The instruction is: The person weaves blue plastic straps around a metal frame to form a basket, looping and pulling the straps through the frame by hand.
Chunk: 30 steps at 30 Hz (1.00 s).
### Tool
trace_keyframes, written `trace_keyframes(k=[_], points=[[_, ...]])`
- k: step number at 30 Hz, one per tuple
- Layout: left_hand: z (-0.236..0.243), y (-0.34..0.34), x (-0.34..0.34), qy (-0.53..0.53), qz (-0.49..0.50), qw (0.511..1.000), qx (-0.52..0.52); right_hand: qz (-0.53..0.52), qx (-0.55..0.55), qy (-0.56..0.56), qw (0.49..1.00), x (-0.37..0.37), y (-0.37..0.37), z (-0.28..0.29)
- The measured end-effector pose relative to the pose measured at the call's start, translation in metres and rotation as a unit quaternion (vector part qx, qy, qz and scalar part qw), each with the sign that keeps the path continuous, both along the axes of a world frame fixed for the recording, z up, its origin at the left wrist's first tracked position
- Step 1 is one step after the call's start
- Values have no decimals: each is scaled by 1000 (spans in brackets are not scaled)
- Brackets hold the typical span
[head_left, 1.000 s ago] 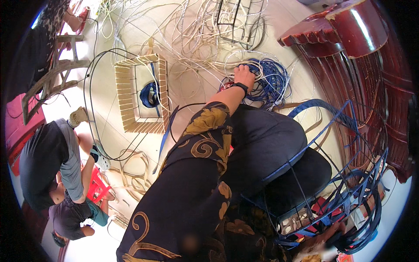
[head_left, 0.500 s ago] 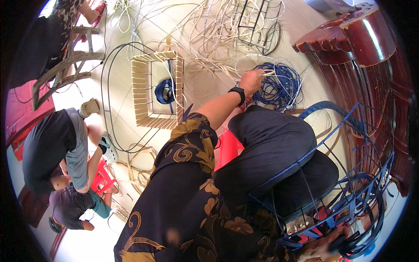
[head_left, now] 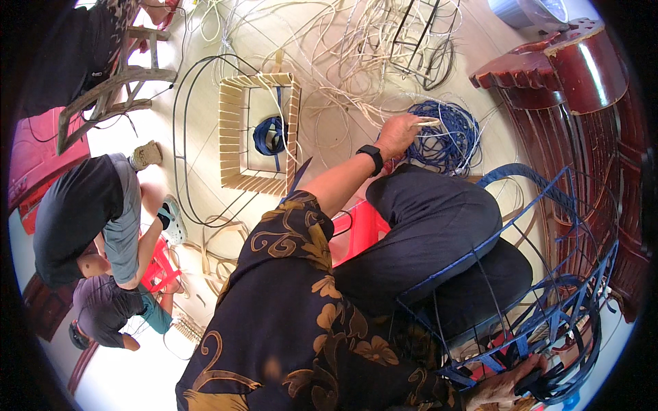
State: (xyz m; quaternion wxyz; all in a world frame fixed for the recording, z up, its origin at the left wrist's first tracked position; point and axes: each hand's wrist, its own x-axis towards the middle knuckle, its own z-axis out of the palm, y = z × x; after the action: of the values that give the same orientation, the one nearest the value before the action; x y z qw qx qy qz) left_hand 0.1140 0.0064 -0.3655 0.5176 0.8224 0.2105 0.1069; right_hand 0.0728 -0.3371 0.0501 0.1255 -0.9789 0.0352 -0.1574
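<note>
My left hand (head_left: 403,136), with a black watch on the wrist, is closed round a bunch of cream cords (head_left: 369,109); their short ends poke out past the fingers. Just beyond it lies a tangled heap of blue cord (head_left: 445,140) on the floor. Across my lap leans a wire basket frame (head_left: 473,257), partly wrapped in blue. At its lower right end my right hand (head_left: 504,388) is closed on a bundle of dark blue strips (head_left: 579,363), the fingertips partly hidden among them.
A cream-wrapped rectangular frame (head_left: 234,137) stands on the floor with a blue coil (head_left: 270,135) inside. Loose cream cords and a black wire frame (head_left: 411,41) lie beyond. Dark red carved wooden furniture (head_left: 589,75) lines the right. Other people (head_left: 82,219) sit at the left.
My left hand has shifted slightly right with the cream cords, whose ends now stick out together past the fingers. The view has shifted a little. My right hand stays by the basket's end.
</note>
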Motion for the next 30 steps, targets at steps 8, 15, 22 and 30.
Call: trace_keyframes(k=[8,15,22,30], points=[[-16,21,-21,38,0,993,-113,122,-1,-46,991,0,1,1],[0,35,-45,199,-183,955,120,-48,132,-49,989,6,45,0],[-7,-14,11,-55,-267,948,168,-62,130,-19,989,-4,24,2],[-55,-73,57,89,-416,873,239,-97,165,-5,981,-7,17,3]])
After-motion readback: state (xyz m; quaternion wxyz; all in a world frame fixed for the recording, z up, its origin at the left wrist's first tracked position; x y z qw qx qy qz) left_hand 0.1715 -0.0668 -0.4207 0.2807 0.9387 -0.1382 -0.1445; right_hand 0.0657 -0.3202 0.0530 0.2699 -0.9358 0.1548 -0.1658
